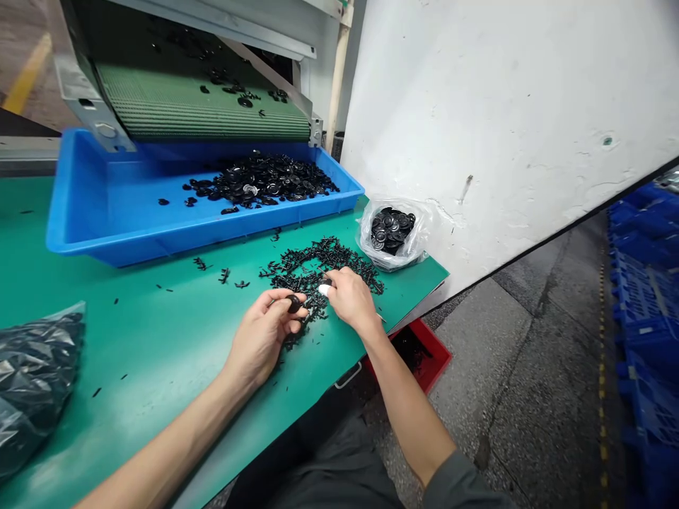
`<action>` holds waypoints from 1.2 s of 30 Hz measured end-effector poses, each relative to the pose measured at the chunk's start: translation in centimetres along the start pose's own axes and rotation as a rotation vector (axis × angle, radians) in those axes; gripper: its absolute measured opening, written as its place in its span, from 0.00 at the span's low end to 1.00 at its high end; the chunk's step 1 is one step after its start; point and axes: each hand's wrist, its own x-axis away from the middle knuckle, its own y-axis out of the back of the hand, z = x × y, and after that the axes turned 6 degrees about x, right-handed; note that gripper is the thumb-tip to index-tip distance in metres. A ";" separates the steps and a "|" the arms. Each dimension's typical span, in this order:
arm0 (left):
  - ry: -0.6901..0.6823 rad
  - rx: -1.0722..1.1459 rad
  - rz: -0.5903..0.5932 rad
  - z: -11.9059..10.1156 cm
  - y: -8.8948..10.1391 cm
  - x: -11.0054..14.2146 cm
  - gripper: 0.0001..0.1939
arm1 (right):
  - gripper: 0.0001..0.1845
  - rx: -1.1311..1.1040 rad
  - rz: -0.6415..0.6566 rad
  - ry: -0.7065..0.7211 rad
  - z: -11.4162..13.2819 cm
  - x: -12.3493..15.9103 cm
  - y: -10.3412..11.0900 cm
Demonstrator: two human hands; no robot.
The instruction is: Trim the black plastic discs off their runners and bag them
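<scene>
and there, the left hand [259, 334] had its fingers curled on a black part [293, 304], while the right hand [347, 297] pinched a small piece [326, 283] over the pile [318, 263]!

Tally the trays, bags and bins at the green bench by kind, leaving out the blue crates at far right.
Blue tray: 1
Bags: 2 (clear bag, dark bag)
Red bin: 1
Total: 4

we have a tray [68, 237] on our bench [159, 353], with round parts [259, 182] in it, a conveyor belt [201, 113] behind it, a bag [392, 233] at its right, and small parts [318, 253] before it.
</scene>
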 end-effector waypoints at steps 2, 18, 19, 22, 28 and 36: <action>0.020 0.024 0.004 -0.2 -0.1 0.0 0.12 | 0.16 -0.007 0.023 -0.004 0.2 -0.4 -0.1; 0.108 0.024 0.025 -0.3 0.3 -0.7 0.04 | 0.12 0.195 -0.010 0.078 0.3 -0.2 -1.0; 0.108 0.021 0.021 -0.3 0.3 -0.6 0.03 | 0.12 0.200 -0.019 0.082 0.2 -0.2 -1.0; 0.122 0.011 0.020 -0.5 0.1 -0.6 0.04 | 0.11 0.186 -0.052 0.117 0.0 -0.1 -0.6; 0.130 -0.053 0.113 -0.2 -0.3 -1.0 0.15 | 0.11 0.021 -0.098 0.331 0.5 1.6 0.5; 0.011 -0.138 0.196 0.3 0.2 -1.7 0.19 | 0.16 -0.184 -0.190 0.388 1.2 2.9 0.2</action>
